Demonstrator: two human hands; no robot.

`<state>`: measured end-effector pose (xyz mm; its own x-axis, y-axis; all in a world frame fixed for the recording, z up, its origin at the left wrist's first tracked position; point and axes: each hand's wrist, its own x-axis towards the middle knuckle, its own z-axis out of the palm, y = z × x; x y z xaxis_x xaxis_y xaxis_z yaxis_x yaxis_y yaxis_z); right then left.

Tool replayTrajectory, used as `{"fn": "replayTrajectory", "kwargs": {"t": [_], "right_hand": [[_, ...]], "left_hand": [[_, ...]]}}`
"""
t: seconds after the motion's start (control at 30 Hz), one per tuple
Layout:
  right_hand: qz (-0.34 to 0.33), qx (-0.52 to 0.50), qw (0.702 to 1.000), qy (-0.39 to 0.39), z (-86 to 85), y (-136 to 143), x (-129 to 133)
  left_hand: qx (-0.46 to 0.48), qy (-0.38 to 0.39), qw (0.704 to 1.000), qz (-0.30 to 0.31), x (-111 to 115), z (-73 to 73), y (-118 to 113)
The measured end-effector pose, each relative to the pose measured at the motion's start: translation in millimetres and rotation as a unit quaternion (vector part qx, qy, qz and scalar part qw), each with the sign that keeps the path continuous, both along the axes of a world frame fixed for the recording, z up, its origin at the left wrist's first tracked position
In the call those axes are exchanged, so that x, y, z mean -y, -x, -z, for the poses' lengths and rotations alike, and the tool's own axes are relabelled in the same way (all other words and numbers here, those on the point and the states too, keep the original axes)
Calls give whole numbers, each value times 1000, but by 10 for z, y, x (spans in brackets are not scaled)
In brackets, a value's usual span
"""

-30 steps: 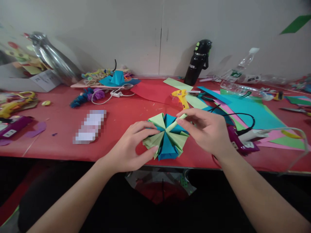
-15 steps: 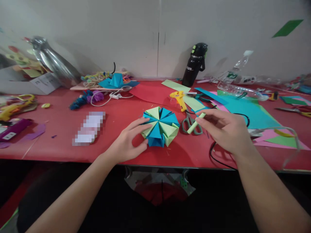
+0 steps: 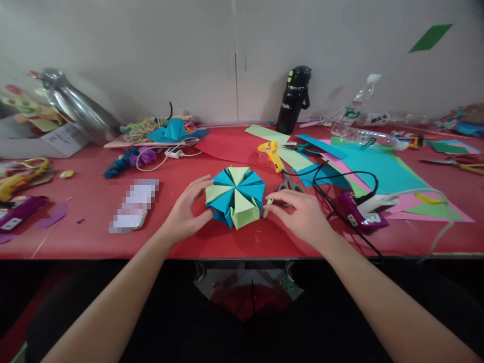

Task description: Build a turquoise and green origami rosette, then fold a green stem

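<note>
On the red tabletop in front of me stands a round folded-paper model [image 3: 245, 190] of alternating blue and light green wedges that meet at the top centre. My left hand [image 3: 188, 207] grips its left side, with the fingers at the back and the thumb at the front. Close to the model's right side, my right hand [image 3: 298, 212] pinches a small light green paper roll [image 3: 268, 207] between thumb and fingertips. Whether the roll touches the model I cannot tell. Just behind my right hand lies a pair of grey-handled scissors [image 3: 289, 184], partly covered by it.
A yellow glue gun [image 3: 272, 154] lies behind the model, with a black cord running right to a purple power strip [image 3: 359, 212]. Coloured paper sheets [image 3: 393, 171] spread at the right. A blurred-out phone [image 3: 134, 206] lies left. A black bottle [image 3: 294, 101] stands at the back.
My right hand has brought the paper roll left and down, close beside the model. The model has turned a little under my left hand. The view has shifted slightly right.
</note>
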<state>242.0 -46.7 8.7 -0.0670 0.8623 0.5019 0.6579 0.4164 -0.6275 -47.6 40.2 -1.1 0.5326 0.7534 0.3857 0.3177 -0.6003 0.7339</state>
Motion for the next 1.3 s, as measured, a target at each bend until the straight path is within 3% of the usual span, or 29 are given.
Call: {"fn": "replayTrajectory", "kwargs": {"t": [0.13,0.67,0.77,0.93,1.03,1.1,1.2,1.3], "right_hand": [[-8,-18,1000,5,16,34,47],[7,-18,1000,3,28,115,55],[17,-48,999,17,-7,78,61],[35,-165,984,62,-74,42,50],[26,-230,970,72,-100,53,29],[16,-264,961,77,-116,61,21],[-17,-291,951,99,-127,72,29],[-61,-302,943,128,-106,107,62]], "left_hand": [[28,31,999,-1,-6,31,-14],[-5,-15,999,-28,6,28,11],[-18,-37,997,-66,-16,41,13],[-26,-95,977,-189,-159,105,40],[-49,-146,962,-226,-160,52,46],[-50,-183,960,-207,-54,-48,16],[-12,-203,970,-133,229,-215,-108],[31,-59,997,-32,499,-283,-293]]}}
